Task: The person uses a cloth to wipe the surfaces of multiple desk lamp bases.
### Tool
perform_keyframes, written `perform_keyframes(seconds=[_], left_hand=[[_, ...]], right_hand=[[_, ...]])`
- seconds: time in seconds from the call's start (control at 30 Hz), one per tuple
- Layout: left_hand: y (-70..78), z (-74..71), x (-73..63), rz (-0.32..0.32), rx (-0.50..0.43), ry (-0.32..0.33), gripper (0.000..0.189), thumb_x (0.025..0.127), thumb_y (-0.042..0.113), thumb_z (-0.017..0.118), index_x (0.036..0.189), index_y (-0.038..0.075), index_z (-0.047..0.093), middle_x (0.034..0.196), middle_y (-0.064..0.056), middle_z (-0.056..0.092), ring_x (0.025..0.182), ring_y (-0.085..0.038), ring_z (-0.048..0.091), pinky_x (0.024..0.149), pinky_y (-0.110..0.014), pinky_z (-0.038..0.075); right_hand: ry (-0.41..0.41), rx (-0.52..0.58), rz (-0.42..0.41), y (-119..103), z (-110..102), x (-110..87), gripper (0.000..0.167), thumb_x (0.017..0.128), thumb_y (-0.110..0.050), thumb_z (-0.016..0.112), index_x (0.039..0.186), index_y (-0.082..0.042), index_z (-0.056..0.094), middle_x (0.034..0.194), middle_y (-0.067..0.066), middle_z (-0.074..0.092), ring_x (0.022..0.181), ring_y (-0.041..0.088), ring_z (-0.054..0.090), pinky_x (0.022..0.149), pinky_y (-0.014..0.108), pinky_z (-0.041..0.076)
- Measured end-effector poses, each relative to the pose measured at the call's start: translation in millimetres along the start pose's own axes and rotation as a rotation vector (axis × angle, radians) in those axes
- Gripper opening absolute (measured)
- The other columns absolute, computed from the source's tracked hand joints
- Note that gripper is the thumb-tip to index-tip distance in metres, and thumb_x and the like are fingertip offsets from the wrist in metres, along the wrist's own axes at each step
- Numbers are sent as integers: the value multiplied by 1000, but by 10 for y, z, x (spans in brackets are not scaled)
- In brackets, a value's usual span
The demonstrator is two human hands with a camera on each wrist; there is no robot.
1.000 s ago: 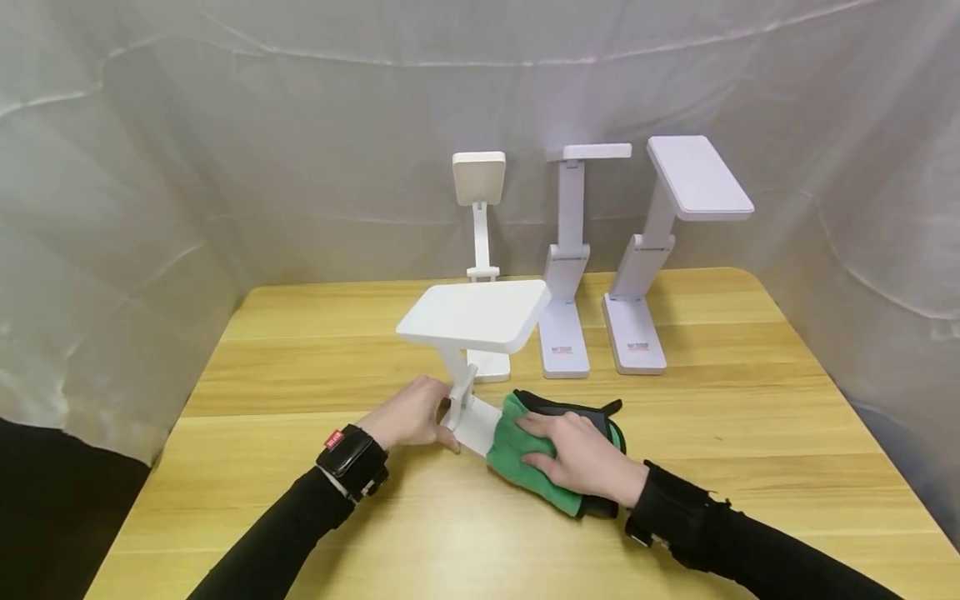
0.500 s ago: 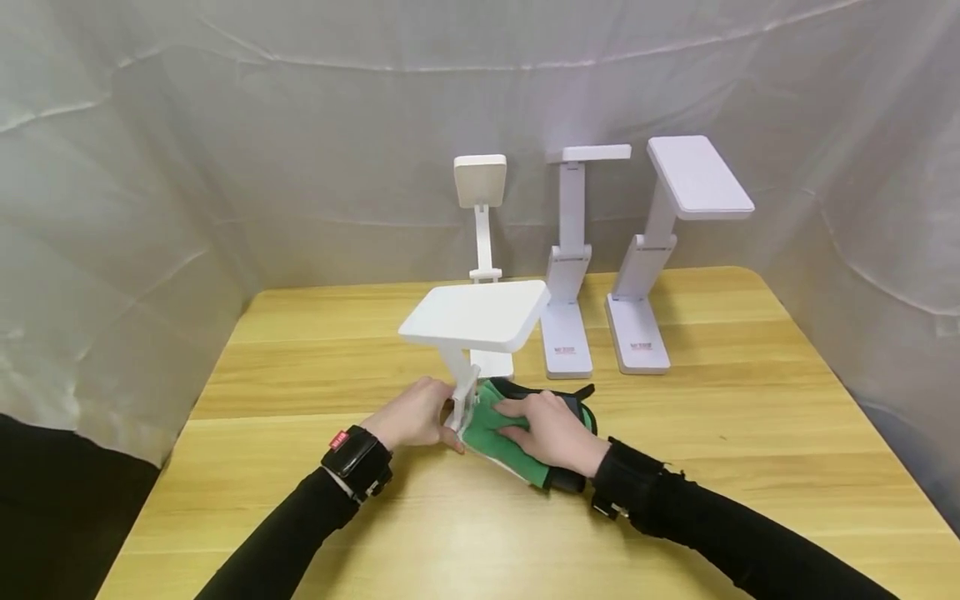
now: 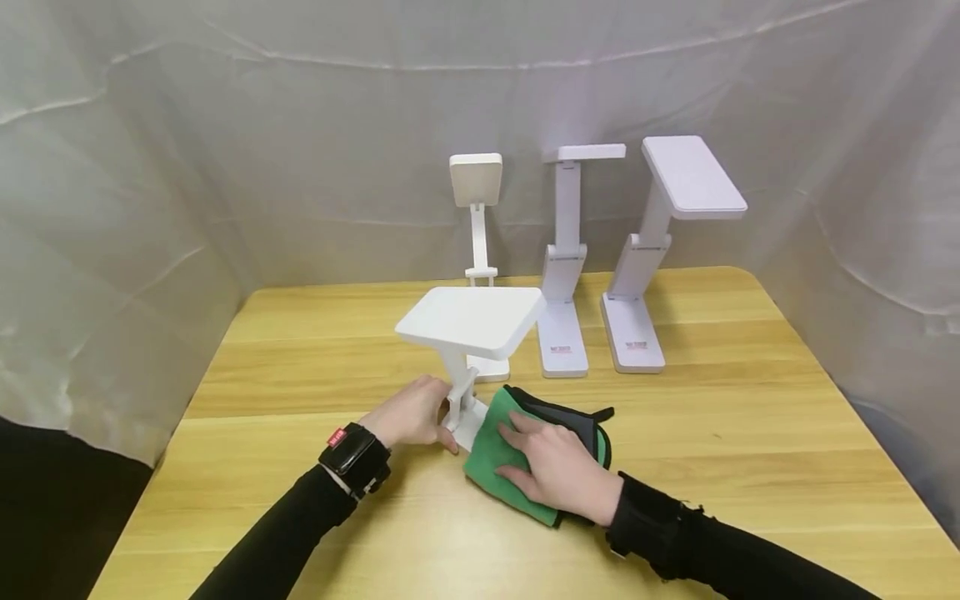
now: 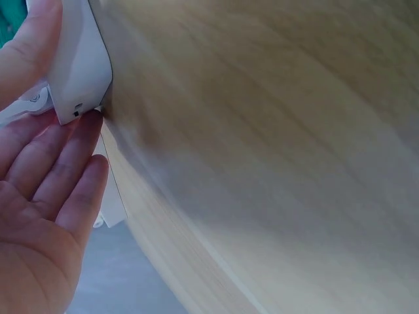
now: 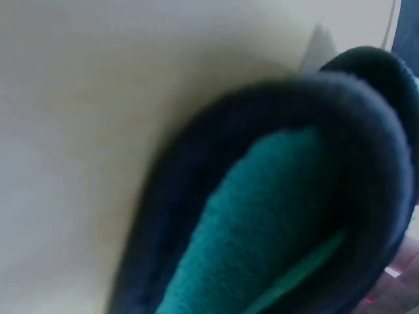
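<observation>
A white folding desk lamp (image 3: pixel 472 319) stands at the front, its flat head tilted over its base. My left hand (image 3: pixel 411 414) grips the hinge end of the base, thumb on top; in the left wrist view the fingertips lie at the white base's corner (image 4: pixel 82 72), by a small port. With my right hand (image 3: pixel 558 467) I hold a folded green cloth (image 3: pixel 498 458) with dark edging against the other end of the base, which it covers. Thumb and fingers are spread over the cloth. A folded loop of the cloth (image 5: pixel 255 216) fills much of the right wrist view.
Behind stand three more white lamps: a slim one (image 3: pixel 478 225) partly hidden by the front lamp's head, a middle one (image 3: pixel 567 267), and a right one (image 3: pixel 637 275). Grey fabric (image 3: pixel 337 150) hangs behind the wooden table (image 3: pixel 727 375) and along its sides.
My right hand slid the cloth left along the base up to the hinge, then drew it back right and toward me, baring part of the base. My left hand kept its hold.
</observation>
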State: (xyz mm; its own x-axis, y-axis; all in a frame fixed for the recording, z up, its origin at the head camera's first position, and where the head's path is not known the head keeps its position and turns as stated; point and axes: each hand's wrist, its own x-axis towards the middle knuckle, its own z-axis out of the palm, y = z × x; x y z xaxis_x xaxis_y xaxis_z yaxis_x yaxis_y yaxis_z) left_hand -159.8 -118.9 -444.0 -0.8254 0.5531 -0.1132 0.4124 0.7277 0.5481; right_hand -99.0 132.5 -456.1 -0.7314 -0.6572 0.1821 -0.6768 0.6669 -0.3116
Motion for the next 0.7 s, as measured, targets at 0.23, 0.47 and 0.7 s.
perform_keyframes(seconds=[0.23, 0.47, 0.7], left_hand=[[-23, 2, -14, 82, 23, 25, 34, 66, 3, 86, 91, 11, 66, 78, 3, 68, 68, -8, 57, 64, -20, 53], [-16, 36, -11, 14, -22, -1, 47, 62, 24, 95, 98, 11, 68, 91, 2, 73, 75, -7, 61, 71, -21, 56], [-17, 28, -24, -24, 6, 13, 51, 61, 24, 96, 101, 9, 68, 92, -1, 72, 74, -9, 58, 65, -23, 53]], right_hand=[[-32, 131, 56, 35, 48, 320, 50, 94, -32, 71, 131, 0, 65, 130, 25, 67, 85, 31, 75, 63, 36, 61], [30, 261, 52, 191, 27, 336, 31, 92, -13, 72, 122, -4, 72, 70, 7, 72, 40, -7, 35, 41, 13, 33], [12, 185, 37, 167, -46, 162, 30, 91, -13, 73, 120, -2, 73, 104, 16, 78, 63, 9, 70, 55, 20, 55]])
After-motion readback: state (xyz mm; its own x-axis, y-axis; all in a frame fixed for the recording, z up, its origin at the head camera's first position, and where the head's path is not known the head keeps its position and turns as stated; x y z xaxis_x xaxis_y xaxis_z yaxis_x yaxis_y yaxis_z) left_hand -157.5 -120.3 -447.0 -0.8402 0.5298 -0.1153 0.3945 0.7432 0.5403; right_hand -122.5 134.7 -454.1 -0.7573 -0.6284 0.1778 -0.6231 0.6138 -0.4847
